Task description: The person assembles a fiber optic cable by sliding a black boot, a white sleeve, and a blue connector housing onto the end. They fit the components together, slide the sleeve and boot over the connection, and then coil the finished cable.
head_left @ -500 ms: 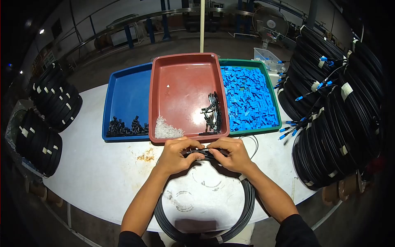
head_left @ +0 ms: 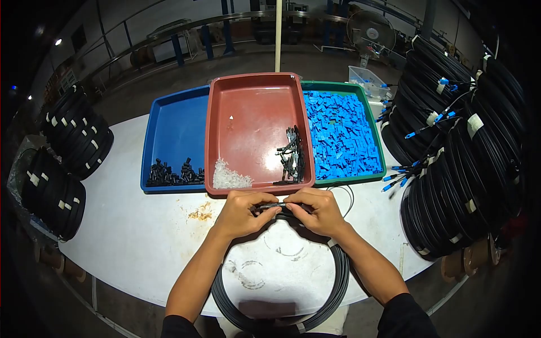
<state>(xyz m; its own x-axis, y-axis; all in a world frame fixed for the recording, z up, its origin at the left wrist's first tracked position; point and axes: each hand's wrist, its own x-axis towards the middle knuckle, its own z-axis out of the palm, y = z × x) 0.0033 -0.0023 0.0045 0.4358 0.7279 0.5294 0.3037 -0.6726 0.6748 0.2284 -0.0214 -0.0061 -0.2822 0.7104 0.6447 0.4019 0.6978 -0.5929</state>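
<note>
Stacked coils of black cable point(head_left: 462, 191), tied with white bands and trailing blue-tipped ends, crowd the white worktable point(head_left: 129, 236) from 1 to 4 o'clock of the worker's hands; smaller dark coils point(head_left: 53, 194) line the 9-to-10 o'clock side. A clear plastic box point(head_left: 366, 81) sits at 1 o'clock, beyond the trays, and brown crumbs point(head_left: 201, 212) lie near the left wrist at 9. A pale pole point(head_left: 278, 39) rises at 12 o'clock.

A red tray point(head_left: 253, 124) at 12 overlaps its neighbors' edges, with clear white bits point(head_left: 228, 177) in its 7 o'clock corner and slim black parts point(head_left: 291, 158) along its 4 o'clock side. A blue tray point(head_left: 174, 124) at 10 holds short black pieces point(head_left: 186, 173) at its near end; a green tray point(head_left: 332, 86) at 1 is spread with bright blue pieces point(head_left: 344, 135).

Just below the red tray, the left hand point(head_left: 242, 214) and right hand point(head_left: 318, 211) pinch a small dark piece point(head_left: 279, 205), thumbs beneath and index fingers above, its ends hidden by the fingers. A cable coil point(head_left: 341, 270) sweeps toward 6 o'clock, its far arc beneath the hands.
</note>
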